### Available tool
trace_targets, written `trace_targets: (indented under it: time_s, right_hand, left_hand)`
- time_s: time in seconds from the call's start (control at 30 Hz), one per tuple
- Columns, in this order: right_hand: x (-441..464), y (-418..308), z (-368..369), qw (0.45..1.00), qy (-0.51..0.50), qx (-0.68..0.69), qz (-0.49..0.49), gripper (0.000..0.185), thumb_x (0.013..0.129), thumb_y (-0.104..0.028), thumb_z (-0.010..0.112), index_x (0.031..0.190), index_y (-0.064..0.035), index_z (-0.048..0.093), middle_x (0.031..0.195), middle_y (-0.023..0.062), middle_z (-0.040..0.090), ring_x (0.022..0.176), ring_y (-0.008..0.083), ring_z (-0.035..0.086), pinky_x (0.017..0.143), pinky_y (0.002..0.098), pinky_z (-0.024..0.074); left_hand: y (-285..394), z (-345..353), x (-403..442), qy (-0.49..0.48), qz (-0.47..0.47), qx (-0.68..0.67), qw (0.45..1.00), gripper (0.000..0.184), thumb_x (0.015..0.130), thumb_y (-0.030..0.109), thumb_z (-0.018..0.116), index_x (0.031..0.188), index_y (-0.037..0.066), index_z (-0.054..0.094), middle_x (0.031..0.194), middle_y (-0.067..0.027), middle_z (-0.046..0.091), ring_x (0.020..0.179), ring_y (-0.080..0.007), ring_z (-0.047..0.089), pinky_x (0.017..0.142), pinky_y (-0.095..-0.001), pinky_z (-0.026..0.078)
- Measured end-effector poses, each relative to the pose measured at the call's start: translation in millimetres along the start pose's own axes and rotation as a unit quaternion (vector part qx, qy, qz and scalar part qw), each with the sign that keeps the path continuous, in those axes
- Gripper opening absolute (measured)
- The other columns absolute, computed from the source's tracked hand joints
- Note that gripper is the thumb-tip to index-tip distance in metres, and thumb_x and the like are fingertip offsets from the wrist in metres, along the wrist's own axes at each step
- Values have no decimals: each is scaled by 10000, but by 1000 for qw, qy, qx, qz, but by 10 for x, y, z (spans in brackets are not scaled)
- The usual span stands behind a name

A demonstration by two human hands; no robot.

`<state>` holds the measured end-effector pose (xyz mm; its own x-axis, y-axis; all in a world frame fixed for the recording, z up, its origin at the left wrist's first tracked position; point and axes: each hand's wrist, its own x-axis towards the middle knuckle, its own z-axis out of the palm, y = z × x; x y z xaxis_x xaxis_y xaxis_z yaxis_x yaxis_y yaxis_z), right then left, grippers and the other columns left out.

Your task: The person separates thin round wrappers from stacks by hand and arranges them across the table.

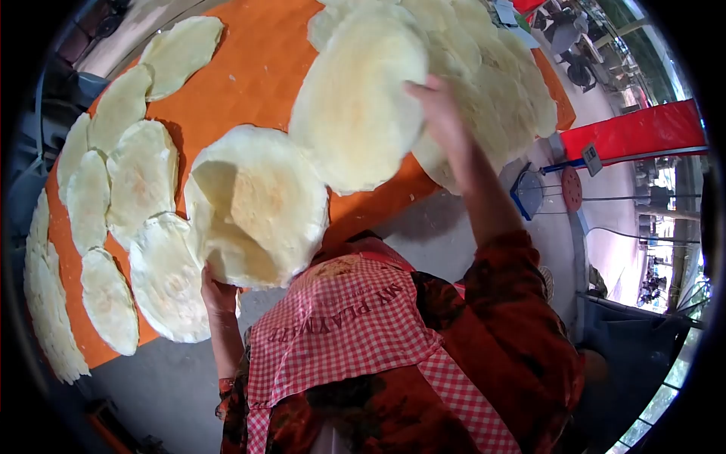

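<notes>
My left hand (219, 293) grips the lower left edge of a large, pale round flatbread (280, 200), which is tilted up near my apron with a shadow across its left part. Its fingers are mostly hidden behind the bread. My right hand (439, 110) is closed on the right edge of another big oval flatbread (355, 98). That one lies in front of a broad spread of overlapping flatbreads (491, 91) at the right. Browned patches show faintly on the bread by my left hand.
Several more flatbreads (140, 181) lie across the left of the orange-covered table (253, 57), some overlapping. A stack of them (47, 295) sits at the far left edge. Beyond the table's right side are a blue-framed scale-like object (532, 193) and a red panel (639, 132).
</notes>
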<state>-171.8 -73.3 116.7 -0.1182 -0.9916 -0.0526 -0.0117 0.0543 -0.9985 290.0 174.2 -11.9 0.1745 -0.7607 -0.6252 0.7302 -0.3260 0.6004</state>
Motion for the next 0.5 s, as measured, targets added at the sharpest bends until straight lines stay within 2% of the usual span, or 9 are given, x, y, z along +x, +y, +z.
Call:
trace_targets:
  time_s: [0.03,0.1,0.13,0.2,0.27,0.37,0.43,0.47,0.5]
  right_hand:
    - [-101,-120,-194,1000,-2,15,5,219,823,-152,628,966,11,659,851,53,676,738,142,619,668,313,484]
    - [-442,-286,-470,993,51,-102,-8,140,836,-156,629,968,-115,653,758,-41,614,548,31,512,446,213,390]
    - [-359,86,-980,993,38,-106,39,96,835,-187,628,922,-152,649,708,-73,582,492,-15,434,375,185,278]
    - [-458,399,-1229,967,125,-224,5,170,789,-199,634,811,-30,632,658,4,576,546,105,519,459,284,414]
    - [-508,871,-1601,761,154,-627,-65,420,798,-214,658,1138,9,556,1001,157,614,916,214,595,786,394,479]
    - [-749,940,-621,799,74,-546,-241,462,835,-123,620,1259,-13,473,1206,129,545,1094,211,523,907,392,428]
    - [-1230,795,535,960,-182,-214,4,466,892,-79,588,1333,-59,438,1284,53,512,1078,160,522,887,300,441]
    - [-1338,1058,1031,944,-295,-141,27,477,890,-164,632,1325,-66,462,1260,65,538,1050,163,546,883,289,453]
    - [-1475,1195,1557,910,-371,-171,70,532,869,-276,673,1295,-16,488,1239,108,562,1068,203,567,894,314,461]
  left_hand:
    - [-24,17,9,-6,-3,-4,1000,510,976,391,369,1359,58,411,1330,-123,489,1219,-316,477,964,-504,419]
    - [-33,-20,14,-7,5,-19,1000,518,976,397,363,1368,61,403,1343,-129,482,1219,-325,478,960,-502,424]
    - [-77,-98,74,-23,1,-27,999,530,973,412,356,1377,71,396,1361,-134,471,1224,-337,475,952,-520,426]
    - [-78,-127,76,-68,-18,2,998,599,951,493,364,1403,99,359,1385,-143,448,1240,-371,457,924,-594,421]
    - [28,-15,-62,-93,-48,4,995,704,911,612,356,1433,141,310,1426,-138,402,1248,-454,420,813,-730,381]
    - [57,-57,-26,-160,-50,-78,983,707,912,621,355,1396,105,367,1344,-126,489,1200,-349,489,952,-544,413]
    - [-17,-235,133,-279,-75,-185,939,640,934,559,366,1368,88,393,1286,-123,527,1158,-321,520,969,-499,410]
    - [-1,-280,194,-340,-86,-235,906,607,946,528,371,1353,79,406,1257,-122,547,1137,-306,535,977,-476,409]
    - [16,-231,188,-278,-58,-175,943,560,956,474,374,1358,85,398,1273,-124,531,1153,-300,526,985,-467,411]
